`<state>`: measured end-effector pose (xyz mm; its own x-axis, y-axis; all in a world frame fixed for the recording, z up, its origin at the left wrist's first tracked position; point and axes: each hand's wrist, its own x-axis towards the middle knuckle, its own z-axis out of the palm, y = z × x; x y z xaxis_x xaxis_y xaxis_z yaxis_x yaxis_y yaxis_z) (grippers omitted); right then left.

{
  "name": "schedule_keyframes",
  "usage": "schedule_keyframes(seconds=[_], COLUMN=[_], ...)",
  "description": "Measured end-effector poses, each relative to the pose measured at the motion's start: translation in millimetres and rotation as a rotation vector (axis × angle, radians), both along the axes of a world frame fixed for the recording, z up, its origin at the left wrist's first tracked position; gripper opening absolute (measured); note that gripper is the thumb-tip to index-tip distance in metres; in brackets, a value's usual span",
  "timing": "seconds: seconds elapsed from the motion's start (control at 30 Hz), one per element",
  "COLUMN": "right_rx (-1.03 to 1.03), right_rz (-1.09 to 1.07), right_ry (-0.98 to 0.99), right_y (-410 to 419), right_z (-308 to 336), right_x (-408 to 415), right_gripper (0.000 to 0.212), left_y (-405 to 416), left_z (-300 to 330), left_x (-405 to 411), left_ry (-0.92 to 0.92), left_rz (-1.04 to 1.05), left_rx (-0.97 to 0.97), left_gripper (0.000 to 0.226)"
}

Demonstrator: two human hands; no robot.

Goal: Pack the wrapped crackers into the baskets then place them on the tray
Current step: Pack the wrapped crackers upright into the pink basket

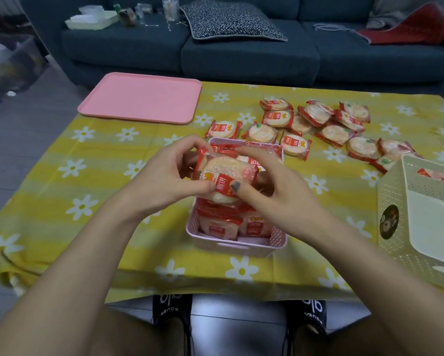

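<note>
Hands: left hand (164, 173) and right hand (272, 191) pinch one wrapped cracker (223, 179) over the pink basket (231, 242).
Tray (141, 97): beyond the basket, left.

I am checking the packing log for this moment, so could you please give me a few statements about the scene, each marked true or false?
1. Both hands hold one wrapped cracker above the pink basket. True.
2. The pink tray already carries a basket. False: nothing stands on it.
3. The pink basket already holds wrapped crackers. True.
4. No loose crackers remain on the tablecloth. False: many lie beyond the basket.
5. The cream basket stands at the table's left edge. False: it is at the right edge.
</note>
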<state>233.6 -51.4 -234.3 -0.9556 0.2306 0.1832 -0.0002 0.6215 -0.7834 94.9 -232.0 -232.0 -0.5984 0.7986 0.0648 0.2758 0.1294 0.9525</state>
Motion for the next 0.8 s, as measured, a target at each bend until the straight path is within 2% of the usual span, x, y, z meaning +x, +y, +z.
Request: schedule_keyframes(seconds=[0.1,0.17,0.23,0.33,0.53,0.7,0.8], right_rx=[0.113,0.113,0.116,0.224,0.351,0.452,0.447], right_rz=[0.057,0.071,0.092,0.145,0.174,0.205,0.202], right_ry=[0.088,0.093,0.044,0.002,0.007,0.022,-0.014], right_y=[-3.7,-4.3,-4.1,-5.2,-12.3,-16.1,-21.3], right_z=[-0.8,-4.4,-7.5,-13.4,-17.9,-26.2,-31.3], right_x=[-0.9,-1.0,0.5,4.2,9.4,10.8,11.8], right_gripper=[0.033,0.028,0.035,0.053,0.059,0.04,0.029], left_y=[0.3,0.2,0.3,-1.6,-1.7,-2.5,-4.9], left_z=[0.9,-0.2,-1.6,-1.5,-7.2,-19.7,-27.3], left_x=[1.4,3.4,6.3,11.6,17.2,19.1,16.0], left_ry=[0.065,0.151,0.259,0.296,0.468,0.486,0.565], left_rz=[-0.025,-0.046,-0.066,-0.081,-0.159,-0.212,-0.212], left_rx=[-0.026,-0.071,-0.119,-0.14,-0.203,-0.292,-0.363], left_gripper=[0.035,0.032,0.03,0.035,0.04,0.036,0.034])
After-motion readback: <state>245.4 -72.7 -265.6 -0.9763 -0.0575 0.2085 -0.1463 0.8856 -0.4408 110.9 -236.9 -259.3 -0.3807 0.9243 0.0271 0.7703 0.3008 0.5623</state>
